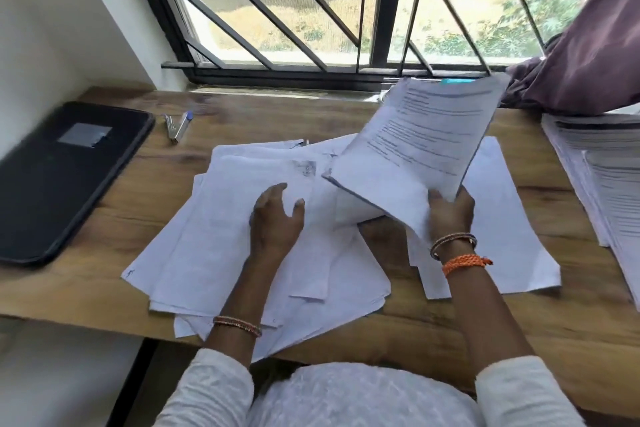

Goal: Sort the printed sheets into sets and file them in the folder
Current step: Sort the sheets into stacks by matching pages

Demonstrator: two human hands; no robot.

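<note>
Loose printed sheets (221,236) lie fanned across the middle of the wooden desk (145,184). My left hand (275,218) rests on them with its fingers spread and relaxed. My right hand (450,211) grips the lower edge of a thin set of printed sheets (426,135), lifted and tilted above the pile. More white sheets (502,236) lie flat under and to the right of that hand. A black folder (59,177) lies shut at the desk's left end.
A stapler (177,126) lies behind the pile at the left. A tall stack of printed paper (602,170) sits at the right edge. A purple curtain (588,55) hangs over the back right corner. A barred window (329,10) runs along the back.
</note>
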